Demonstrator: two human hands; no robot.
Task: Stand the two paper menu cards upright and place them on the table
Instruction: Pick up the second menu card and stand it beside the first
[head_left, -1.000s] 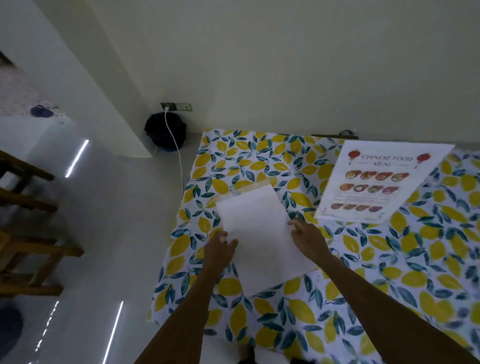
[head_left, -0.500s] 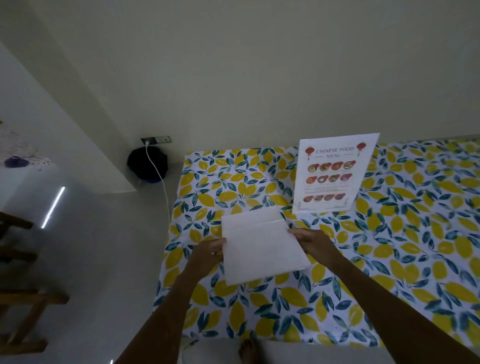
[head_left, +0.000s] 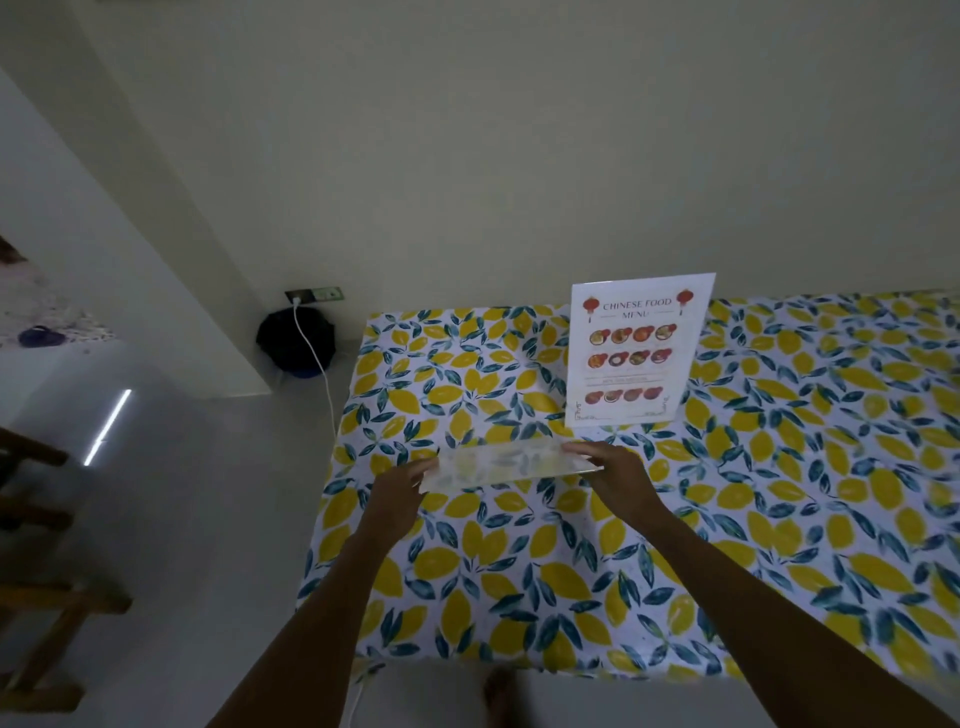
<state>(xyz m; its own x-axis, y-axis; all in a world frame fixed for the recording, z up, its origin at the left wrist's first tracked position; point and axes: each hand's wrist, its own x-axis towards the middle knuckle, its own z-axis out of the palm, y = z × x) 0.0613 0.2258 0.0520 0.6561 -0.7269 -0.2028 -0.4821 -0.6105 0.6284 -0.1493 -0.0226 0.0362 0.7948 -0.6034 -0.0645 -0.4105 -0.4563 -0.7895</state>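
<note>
A table (head_left: 779, 519) covered in a cloth printed with yellow lemons and dark green leaves fills the lower right of the frame. Near its far edge, right of centre, 1 menu card (head_left: 636, 351) stands upright, its printed face toward the camera with the heading "CHINESE FOOD MENU", 2 red lanterns and 3 rows of small dish pictures.

Just below it, at the centre of the frame, both hands hold the 2nd menu card (head_left: 506, 462) by its ends. This card is seen almost edge-on as a narrow pale band, blurred, with the lemon pattern showing faintly on or through it. Whether its lower edge touches the cloth cannot be told. The left hand (head_left: 397, 488) pinches the card's left end, fingers closed on it. The right hand (head_left: 615, 467) grips the right end, fingers curled over the top edge. Both forearms reach in from the bottom of the frame.

At the upper left of the table's corner, a dark round object (head_left: 296, 340) sits on the floor against the wall, and a white cable (head_left: 319, 364) runs from a wall socket (head_left: 314, 295) down past it. Wooden furniture (head_left: 41, 597) shows at the lower left edge.
</note>
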